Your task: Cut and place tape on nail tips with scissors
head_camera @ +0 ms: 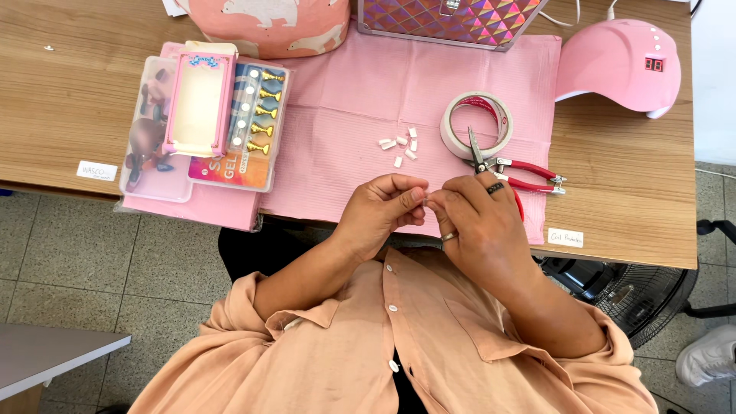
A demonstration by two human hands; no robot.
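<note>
Left hand (381,205) and right hand (473,218) meeting fingertip to fingertip over a pink mat (345,100), pinching something tiny, small white nail tips (402,146) beyond, tape roll (476,125), red-handled scissors (515,170), pink dome lamp (617,65), wooden table (61,92).

A pink paper mat (345,92) is spread over the wooden table (69,84). A roll of white tape (477,125) is parked on it, with red-handled scissors (515,170) laid just beside. A few small white nail tips (402,146) are scattered mid-mat. Clear plastic cases (201,123) are stacked at the left edge, a pink dome lamp (618,65) is set at the far right, and a holographic case (448,19) is tucked along the back.
</note>
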